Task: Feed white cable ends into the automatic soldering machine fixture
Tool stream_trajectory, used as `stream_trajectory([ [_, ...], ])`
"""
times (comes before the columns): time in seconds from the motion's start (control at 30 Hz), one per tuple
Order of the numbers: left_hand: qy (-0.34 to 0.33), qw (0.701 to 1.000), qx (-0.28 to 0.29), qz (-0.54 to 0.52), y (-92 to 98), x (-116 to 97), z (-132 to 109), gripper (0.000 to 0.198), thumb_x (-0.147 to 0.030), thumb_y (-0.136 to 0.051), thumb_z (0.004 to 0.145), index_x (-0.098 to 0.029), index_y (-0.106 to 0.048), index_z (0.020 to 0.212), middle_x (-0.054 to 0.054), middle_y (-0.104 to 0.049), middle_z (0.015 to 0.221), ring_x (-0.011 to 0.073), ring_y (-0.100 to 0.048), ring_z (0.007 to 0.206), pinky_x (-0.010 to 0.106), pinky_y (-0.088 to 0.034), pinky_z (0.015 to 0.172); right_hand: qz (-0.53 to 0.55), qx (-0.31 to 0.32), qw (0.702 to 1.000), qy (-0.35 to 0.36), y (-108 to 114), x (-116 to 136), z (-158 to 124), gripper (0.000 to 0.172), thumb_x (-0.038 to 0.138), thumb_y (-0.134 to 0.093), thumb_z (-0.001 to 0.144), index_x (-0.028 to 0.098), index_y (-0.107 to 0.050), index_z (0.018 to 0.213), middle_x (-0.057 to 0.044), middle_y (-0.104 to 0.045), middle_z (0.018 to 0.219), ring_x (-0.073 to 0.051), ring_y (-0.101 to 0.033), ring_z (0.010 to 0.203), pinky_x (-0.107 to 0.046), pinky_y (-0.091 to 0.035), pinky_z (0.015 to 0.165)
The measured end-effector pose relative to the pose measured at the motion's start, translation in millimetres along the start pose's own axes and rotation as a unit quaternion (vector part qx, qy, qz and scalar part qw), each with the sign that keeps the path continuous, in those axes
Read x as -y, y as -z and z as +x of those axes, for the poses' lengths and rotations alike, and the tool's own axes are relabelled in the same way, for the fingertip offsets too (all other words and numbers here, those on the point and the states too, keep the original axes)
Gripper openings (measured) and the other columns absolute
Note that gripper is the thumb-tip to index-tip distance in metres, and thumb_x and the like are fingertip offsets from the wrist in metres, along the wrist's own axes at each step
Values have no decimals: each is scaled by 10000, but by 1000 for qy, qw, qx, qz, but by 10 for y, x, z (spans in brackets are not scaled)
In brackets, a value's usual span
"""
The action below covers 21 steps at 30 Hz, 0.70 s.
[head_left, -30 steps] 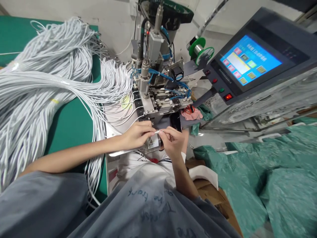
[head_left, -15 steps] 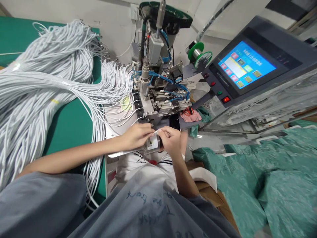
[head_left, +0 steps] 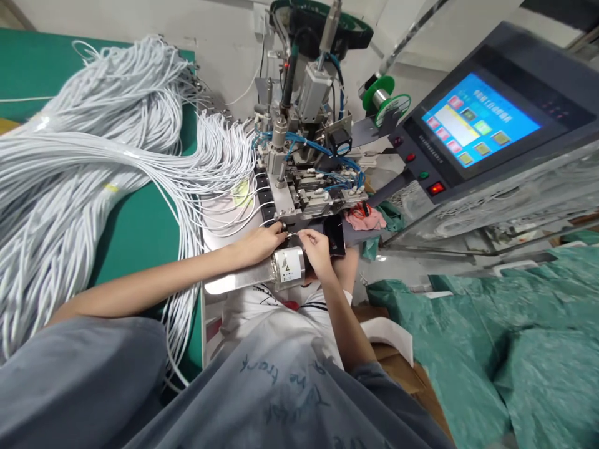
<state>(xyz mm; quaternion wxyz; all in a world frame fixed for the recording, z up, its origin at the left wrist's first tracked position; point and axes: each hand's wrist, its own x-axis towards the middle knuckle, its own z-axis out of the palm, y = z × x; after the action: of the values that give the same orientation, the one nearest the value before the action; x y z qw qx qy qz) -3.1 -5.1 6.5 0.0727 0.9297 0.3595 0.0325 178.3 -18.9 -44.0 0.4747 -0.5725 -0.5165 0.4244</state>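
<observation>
My left hand is at the front of the machine, its fingers closed on a white cable beside the lowest black cable holder; the fingers hide most of that cable. To its right, my right hand pinches the thin wire end of the cable between thumb and forefinger. A metal cylinder with a white label sits just below both hands. Several white cables run from the left into the black holders along the machine's left side.
Big bundles of white cables cover the green table on the left. A touch screen stands at the right. Near the machine are a solder wire spool, a pink cloth and a dark phone-like slab. Green sacks lie at lower right.
Both hands have moved a little up, toward the machine. My left hand now rests against its front edge, and a gap with the wire end showing has opened between the hands.
</observation>
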Motion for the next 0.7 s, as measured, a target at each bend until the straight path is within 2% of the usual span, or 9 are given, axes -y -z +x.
stream_trajectory([
  [0.13, -4, 1000, 22, 18, -8, 7, 20, 273, -87, -347, 879, -83, -580, 1021, 110, -543, 929, 114, -551, 598, 240, -451, 579, 3, 6, 1000, -5, -46, -62, 55, 184, 341, -607, 685, 160, -636, 691, -40, -661, 710, -162, -603, 675, -282, -477, 663],
  [0.23, -12, 1000, 27, 8, 1, 19, 19, 272, -105, -339, 890, -80, -582, 1009, 115, -548, 928, 138, -570, 649, 252, -464, 601, 22, 5, 999, -36, -69, -96, 66, 191, 342, -623, 666, 154, -641, 686, -41, -656, 684, -153, -594, 632, -276, -477, 616],
  [0.33, -18, 1000, 20, -9, -2, 37, 13, 298, -117, -338, 894, -80, -560, 1088, 113, -549, 929, 154, -583, 701, 257, -471, 626, 40, 2, 997, -64, -75, -127, 65, 196, 341, -634, 650, 150, -647, 693, -44, -657, 684, -148, -586, 620, -269, -470, 588],
  [0.53, -10, 1000, 27, 9, -6, 32, 9, 432, -83, -364, 867, -161, -487, 1273, 95, -545, 948, 117, -578, 611, 232, -456, 596, 54, -9, 994, -97, -91, -124, 33, 190, 332, -639, 635, 147, -649, 679, -22, -633, 624, -130, -557, 571, -255, -437, 562],
  [0.7, -8, 998, 48, 39, 5, 11, 21, 439, -92, -374, 875, -162, -468, 1298, 116, -539, 998, 147, -611, 648, 259, -474, 598, 79, 9, 992, -102, -101, -99, 23, 181, 329, -631, 647, 150, -638, 675, 3, -593, 584, -112, -515, 539, -234, -387, 520],
])
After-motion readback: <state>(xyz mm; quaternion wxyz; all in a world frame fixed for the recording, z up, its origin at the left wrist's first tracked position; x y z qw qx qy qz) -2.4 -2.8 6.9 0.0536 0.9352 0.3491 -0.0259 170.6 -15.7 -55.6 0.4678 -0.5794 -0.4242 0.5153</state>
